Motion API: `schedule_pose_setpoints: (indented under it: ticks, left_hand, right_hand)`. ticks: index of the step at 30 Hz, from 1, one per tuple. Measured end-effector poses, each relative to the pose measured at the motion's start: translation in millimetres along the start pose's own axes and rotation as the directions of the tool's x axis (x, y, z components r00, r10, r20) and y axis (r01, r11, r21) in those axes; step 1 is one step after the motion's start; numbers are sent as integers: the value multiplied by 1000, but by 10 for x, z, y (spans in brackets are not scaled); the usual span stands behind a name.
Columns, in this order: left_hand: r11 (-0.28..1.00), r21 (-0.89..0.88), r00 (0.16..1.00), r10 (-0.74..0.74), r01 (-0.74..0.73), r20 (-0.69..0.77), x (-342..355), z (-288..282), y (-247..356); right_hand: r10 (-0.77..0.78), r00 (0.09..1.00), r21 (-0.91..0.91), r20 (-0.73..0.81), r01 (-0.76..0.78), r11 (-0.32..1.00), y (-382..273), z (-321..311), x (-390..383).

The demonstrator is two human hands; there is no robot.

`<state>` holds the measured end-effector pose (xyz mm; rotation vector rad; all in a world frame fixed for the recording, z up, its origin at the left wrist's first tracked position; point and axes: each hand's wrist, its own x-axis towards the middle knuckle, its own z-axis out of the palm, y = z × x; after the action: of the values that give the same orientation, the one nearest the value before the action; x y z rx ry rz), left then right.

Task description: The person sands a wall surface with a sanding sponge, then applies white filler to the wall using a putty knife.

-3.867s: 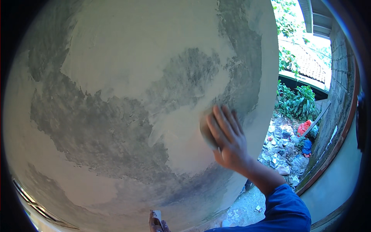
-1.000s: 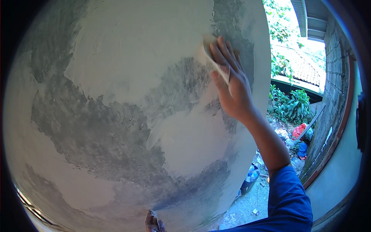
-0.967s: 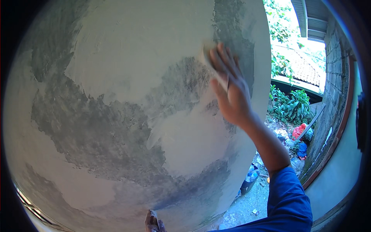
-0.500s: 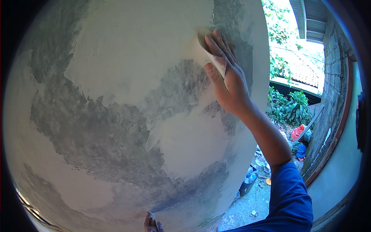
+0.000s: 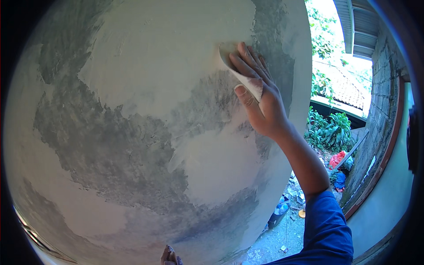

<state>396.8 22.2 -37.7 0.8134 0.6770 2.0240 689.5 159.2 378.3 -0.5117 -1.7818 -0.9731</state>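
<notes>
My right hand (image 5: 267, 104) holds a curled sheet (image 5: 249, 85) to the wall (image 5: 132, 159), my fingers laid long over it and my thumb standing apart; one corner bends up between thumb and fingers. The sheet is high on the wall, near its right edge. Of my left hand (image 5: 169, 257) only part shows, low down, and I cannot tell whether it grips anything. Past the wall's right edge are plants (image 5: 331, 131).

I register the right hand (image 5: 270, 101) and sandpaper (image 5: 252, 86) displaced upward along the plastered wall (image 5: 132, 154) since the earliest frame.
</notes>
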Motion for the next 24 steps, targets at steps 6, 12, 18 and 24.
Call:
schedule_pose_setpoints:
  ticks: [6, 12, 18, 24]
  left_hand:
    - [893, 346, 957, 255, -287, 136, -57, -3, 53]
    - [845, 432, 948, 254, -315, 194, -48, 73, 52]
    - [918, 389, 995, 41, -74, 93, -78, 441, 69]
    - [987, 85, 988, -128, 135, -82, 5, -420, -510]
  right_hand:
    - [80, 977, 97, 196, -100, 990, -310, -23, -591]
    - [26, 991, 147, 133, -45, 988, -70, -94, -376]
    - [25, 999, 251, 37, -33, 967, 58, -96, -142]
    - [36, 991, 212, 132, -64, 975, -156, -101, -625]
